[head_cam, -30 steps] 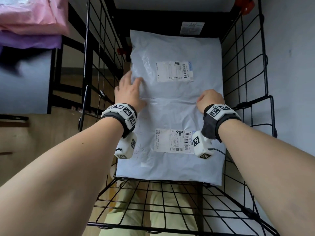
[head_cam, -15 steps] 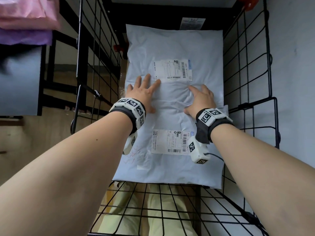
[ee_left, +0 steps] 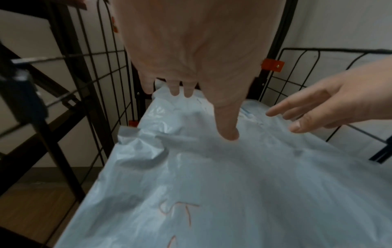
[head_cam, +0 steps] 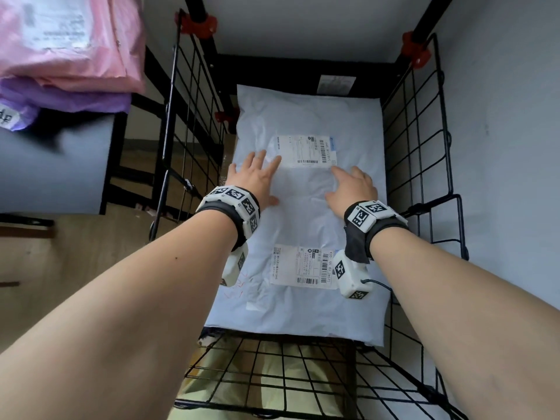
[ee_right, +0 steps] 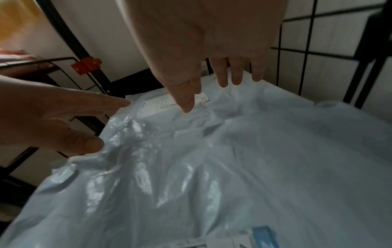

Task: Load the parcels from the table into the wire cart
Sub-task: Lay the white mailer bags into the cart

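A pale blue plastic mailer parcel (head_cam: 306, 213) with two white labels lies flat inside the black wire cart (head_cam: 419, 153) and fills most of its floor. My left hand (head_cam: 256, 177) lies over the parcel's middle left with fingers straight and spread. My right hand (head_cam: 353, 187) is over the middle right, also with straight fingers. In the left wrist view the left hand (ee_left: 191, 58) has its thumb tip on the crinkled parcel (ee_left: 233, 184). In the right wrist view the right hand (ee_right: 212, 50) hovers just above the parcel (ee_right: 254, 167). Neither hand holds anything.
A pink parcel (head_cam: 69, 40) lies on a purple parcel (head_cam: 63, 98) on the grey table (head_cam: 54, 171) at the upper left. The cart's left wire wall (head_cam: 194, 116) stands between table and parcel. Orange clips (head_cam: 197, 24) join the posts. A grey wall is on the right.
Both hands left the parcel's side edges and moved onto its middle. The right hand's curled fingers straightened. The parcel settled flat in the cart.
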`<control>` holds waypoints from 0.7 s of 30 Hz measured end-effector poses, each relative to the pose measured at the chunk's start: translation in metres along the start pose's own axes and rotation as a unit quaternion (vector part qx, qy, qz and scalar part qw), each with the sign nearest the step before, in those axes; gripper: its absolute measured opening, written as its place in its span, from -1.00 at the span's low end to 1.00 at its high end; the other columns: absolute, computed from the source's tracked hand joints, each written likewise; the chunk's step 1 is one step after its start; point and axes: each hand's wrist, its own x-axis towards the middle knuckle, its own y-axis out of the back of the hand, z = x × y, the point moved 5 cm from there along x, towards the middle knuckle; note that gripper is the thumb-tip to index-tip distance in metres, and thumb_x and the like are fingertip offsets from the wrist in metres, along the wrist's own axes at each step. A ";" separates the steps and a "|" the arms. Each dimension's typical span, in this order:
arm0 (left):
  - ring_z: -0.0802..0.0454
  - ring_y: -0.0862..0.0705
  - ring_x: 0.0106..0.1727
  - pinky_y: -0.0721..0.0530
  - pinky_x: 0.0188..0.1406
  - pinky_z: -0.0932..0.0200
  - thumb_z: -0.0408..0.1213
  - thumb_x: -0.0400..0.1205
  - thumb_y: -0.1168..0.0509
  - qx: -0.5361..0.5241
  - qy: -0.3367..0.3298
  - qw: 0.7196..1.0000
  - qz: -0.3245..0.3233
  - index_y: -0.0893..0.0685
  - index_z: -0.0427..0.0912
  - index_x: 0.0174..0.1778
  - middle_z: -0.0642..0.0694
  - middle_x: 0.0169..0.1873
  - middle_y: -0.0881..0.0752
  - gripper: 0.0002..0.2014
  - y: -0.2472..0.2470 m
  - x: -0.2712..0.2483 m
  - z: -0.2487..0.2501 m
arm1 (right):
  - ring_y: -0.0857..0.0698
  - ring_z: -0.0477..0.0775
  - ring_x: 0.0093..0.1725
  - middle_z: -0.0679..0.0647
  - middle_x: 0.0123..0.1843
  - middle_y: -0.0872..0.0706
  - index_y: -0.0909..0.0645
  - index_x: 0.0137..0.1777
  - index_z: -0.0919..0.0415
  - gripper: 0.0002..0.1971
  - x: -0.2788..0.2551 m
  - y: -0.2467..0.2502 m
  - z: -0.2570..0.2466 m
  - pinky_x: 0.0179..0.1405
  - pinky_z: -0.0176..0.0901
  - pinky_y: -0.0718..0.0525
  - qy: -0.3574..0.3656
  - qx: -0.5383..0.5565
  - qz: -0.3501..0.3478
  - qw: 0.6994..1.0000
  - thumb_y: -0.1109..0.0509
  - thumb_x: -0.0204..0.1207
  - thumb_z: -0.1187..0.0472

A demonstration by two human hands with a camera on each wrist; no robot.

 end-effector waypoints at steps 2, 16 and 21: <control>-0.12 0.12 0.69 -0.02 0.61 -0.30 0.04 0.63 -0.29 0.001 0.003 1.000 0.009 0.13 0.04 0.69 -0.13 0.69 0.11 -0.15 0.013 -0.012 0.000 | -0.30 0.26 0.51 0.20 0.52 -0.34 -0.27 0.60 -0.03 -0.42 -0.008 0.014 -0.009 0.41 0.09 -0.36 0.008 -0.005 0.010 1.000 -0.24 0.57 0.19; -0.08 0.02 0.68 -0.09 0.58 -0.23 -0.12 0.63 -0.25 0.032 -0.013 0.985 0.169 -0.10 0.01 0.65 -0.14 0.67 -0.01 -0.31 0.137 -0.133 -0.041 | -0.17 0.24 0.61 0.15 0.63 -0.23 -0.26 0.59 -0.07 -0.51 -0.127 0.111 -0.131 0.52 0.18 -0.24 0.023 -0.031 0.094 0.995 -0.11 0.65 -0.04; -0.09 -0.10 0.64 -0.17 0.53 -0.14 -0.14 0.60 -0.28 0.029 -0.010 0.976 0.215 -0.22 -0.01 0.60 -0.14 0.62 -0.14 -0.36 0.164 -0.197 -0.098 | -0.25 0.26 0.56 0.16 0.55 -0.36 -0.32 0.55 -0.06 -0.53 -0.178 0.121 -0.207 0.48 0.20 -0.26 0.052 -0.049 0.111 0.991 -0.09 0.66 -0.08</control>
